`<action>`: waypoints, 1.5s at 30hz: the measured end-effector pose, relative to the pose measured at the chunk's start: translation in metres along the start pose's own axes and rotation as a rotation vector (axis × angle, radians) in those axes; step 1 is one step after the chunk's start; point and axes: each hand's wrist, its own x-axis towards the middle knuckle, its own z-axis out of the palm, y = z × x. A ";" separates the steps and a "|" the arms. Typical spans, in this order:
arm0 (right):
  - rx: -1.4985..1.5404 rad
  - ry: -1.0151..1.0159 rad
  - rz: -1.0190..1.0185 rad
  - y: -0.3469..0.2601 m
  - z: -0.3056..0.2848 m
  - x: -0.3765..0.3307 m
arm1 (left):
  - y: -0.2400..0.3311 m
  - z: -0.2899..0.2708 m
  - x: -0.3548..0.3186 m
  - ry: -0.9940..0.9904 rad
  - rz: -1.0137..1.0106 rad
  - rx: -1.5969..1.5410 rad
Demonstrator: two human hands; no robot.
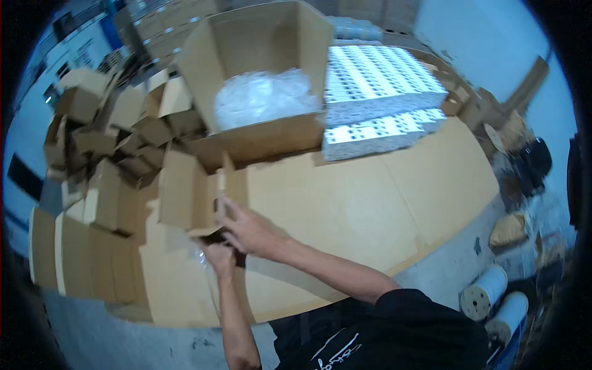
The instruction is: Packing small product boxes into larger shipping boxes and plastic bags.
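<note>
A small open cardboard box (179,191) stands on the cardboard-covered table, left of the middle, with its flaps up. My right hand (253,231) is at the box's right side, fingers bent against its wall and a narrow pale edge there. Lower down, my left hand (219,258) is closed at the box's near edge, close to the right fingers. Between the hands is something dark, mostly hidden, and I cannot make it out. A bit of clear plastic (202,257) shows beside the left hand.
Behind stands a big carton (259,139) full of clear plastic bags. To its right are stacked white boxes (382,80) with dark marks. Several open cardboard boxes (92,253) crowd the left side. White spools (484,290) lie on the floor at right.
</note>
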 end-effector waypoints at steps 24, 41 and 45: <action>-0.712 0.696 0.588 0.182 -0.324 -0.157 | 0.011 0.140 -0.016 -0.638 0.321 0.965; -0.677 0.584 0.687 0.241 -0.365 -0.185 | -0.006 0.155 0.009 -0.615 0.380 0.974; -0.627 0.644 0.708 0.231 -0.370 -0.207 | -0.009 0.158 0.008 -0.614 0.370 0.943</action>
